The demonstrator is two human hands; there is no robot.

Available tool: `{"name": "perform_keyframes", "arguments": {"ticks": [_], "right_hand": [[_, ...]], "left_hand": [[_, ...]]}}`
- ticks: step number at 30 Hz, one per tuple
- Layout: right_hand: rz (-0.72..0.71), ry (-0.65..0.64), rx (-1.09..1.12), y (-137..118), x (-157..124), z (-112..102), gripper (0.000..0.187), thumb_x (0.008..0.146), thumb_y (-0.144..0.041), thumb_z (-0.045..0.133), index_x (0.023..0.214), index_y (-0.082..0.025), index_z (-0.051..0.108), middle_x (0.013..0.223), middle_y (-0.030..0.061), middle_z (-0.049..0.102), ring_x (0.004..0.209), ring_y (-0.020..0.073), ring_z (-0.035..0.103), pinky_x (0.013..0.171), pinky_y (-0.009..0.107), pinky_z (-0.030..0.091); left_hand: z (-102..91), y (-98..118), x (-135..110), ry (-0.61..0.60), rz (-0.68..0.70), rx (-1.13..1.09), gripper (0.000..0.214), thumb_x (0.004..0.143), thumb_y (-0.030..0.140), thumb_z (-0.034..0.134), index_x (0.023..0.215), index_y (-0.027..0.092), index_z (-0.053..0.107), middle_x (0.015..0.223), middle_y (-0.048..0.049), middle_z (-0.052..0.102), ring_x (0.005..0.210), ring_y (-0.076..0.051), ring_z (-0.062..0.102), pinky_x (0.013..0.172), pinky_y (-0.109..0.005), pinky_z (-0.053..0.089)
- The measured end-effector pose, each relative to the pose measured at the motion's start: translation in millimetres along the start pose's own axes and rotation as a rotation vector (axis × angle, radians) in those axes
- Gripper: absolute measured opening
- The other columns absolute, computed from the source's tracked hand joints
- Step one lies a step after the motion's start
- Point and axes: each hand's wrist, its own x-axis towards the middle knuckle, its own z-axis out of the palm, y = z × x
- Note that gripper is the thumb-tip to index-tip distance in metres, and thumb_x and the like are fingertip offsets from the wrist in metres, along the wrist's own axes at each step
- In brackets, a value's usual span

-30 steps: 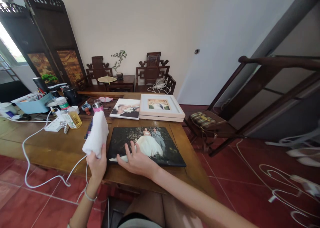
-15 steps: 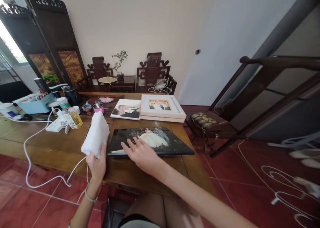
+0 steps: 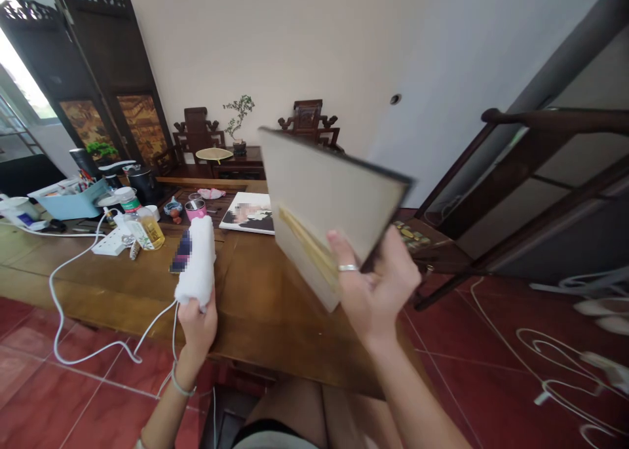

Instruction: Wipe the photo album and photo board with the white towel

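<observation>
My right hand point(image 3: 376, 285) grips the edge of a framed photo point(image 3: 334, 180), thumb on its pale back. The photo is tilted up off the table with its back towards me, and a yellowish strip, perhaps a fold-out stand, crosses that back; its picture side is hidden. My left hand point(image 3: 197, 321) is closed around the lower end of a folded white towel point(image 3: 197, 259), held over the table. Beside the towel lies a dark flat thing point(image 3: 181, 252), partly blurred out. A white-edged photo panel point(image 3: 248, 212) lies behind, partly covered by the lifted photo.
On the wooden table point(image 3: 255, 305) at left stand a bottle of yellow liquid point(image 3: 151, 231), a white power strip point(image 3: 112, 241), a pink cup point(image 3: 195, 208) and a light-blue box point(image 3: 76, 200) of pens. A white cable point(image 3: 61, 318) hangs over the front edge. A wooden chair point(image 3: 472, 239) stands right.
My right hand has gone from lying on the photo to gripping it, and the photo is now lifted and turned back-side towards me. The towel has shifted slightly right in my left hand.
</observation>
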Motion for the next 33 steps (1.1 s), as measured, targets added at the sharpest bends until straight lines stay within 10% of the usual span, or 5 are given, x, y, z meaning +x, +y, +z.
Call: {"name": "perform_keyframes", "arguments": {"ticks": [5, 9, 14, 25, 33], "right_hand": [[0.368, 0.396, 0.369, 3.8, -14.6, 5.4, 0.039, 0.076, -0.026, 0.069, 0.113, -0.014, 0.061, 0.106, 0.0081, 0.068, 0.098, 0.0222, 0.066, 0.091, 0.041, 0.052], [0.628, 0.515, 0.52, 11.0, -37.4, 6.3, 0.043, 0.074, -0.023, 0.07, 0.115, -0.018, 0.06, 0.114, 0.0071, 0.067, 0.1, 0.022, 0.065, 0.098, 0.046, 0.049], [0.805, 0.52, 0.628, 28.7, -59.1, 3.1, 0.048, 0.071, -0.02, 0.071, 0.117, -0.021, 0.059, 0.123, 0.0063, 0.064, 0.107, 0.0217, 0.063, 0.104, 0.047, 0.044], [1.021, 0.422, 0.709, 58.0, -85.8, -7.6, 0.06, 0.058, -0.013, 0.072, 0.116, -0.019, 0.06, 0.121, 0.004, 0.065, 0.113, 0.0233, 0.06, 0.106, 0.044, 0.043], [1.209, 0.152, 0.661, 76.2, -88.9, -41.4, 0.05, 0.054, -0.016, 0.076, 0.102, -0.023, 0.065, 0.102, 0.0003, 0.072, 0.093, 0.0198, 0.068, 0.076, 0.033, 0.059]], "left_hand": [[-7.1, 22.6, -4.8, -0.24, 0.218, -0.138, 0.03, 0.085, 0.015, 0.044, 0.057, 0.018, 0.051, 0.091, -0.0114, 0.067, 0.091, -0.022, 0.063, 0.083, -0.035, 0.05], [-17.7, 63.3, -2.9, -0.487, 0.319, -0.326, 0.02, 0.09, 0.012, 0.043, 0.084, 0.016, 0.062, 0.15, -0.0095, 0.032, 0.141, -0.029, 0.025, 0.111, -0.055, 0.025], [-15.7, 82.0, -3.0, -0.699, 0.421, -0.25, 0.018, 0.079, 0.021, 0.067, 0.097, 0.021, 0.065, 0.152, -0.0053, 0.03, 0.143, -0.034, 0.014, 0.112, -0.061, 0.016], [-2.8, 39.9, 12.5, -0.925, 0.528, -0.167, 0.034, 0.069, 0.005, 0.068, 0.098, 0.023, 0.068, 0.15, -0.0012, 0.032, 0.143, -0.034, 0.016, 0.111, -0.062, 0.018], [-1.8, 19.6, 29.6, -0.946, 0.556, -0.224, 0.019, 0.082, 0.011, 0.061, 0.096, 0.022, 0.069, 0.148, -0.0033, 0.037, 0.143, -0.029, 0.016, 0.112, -0.059, 0.022]]}}
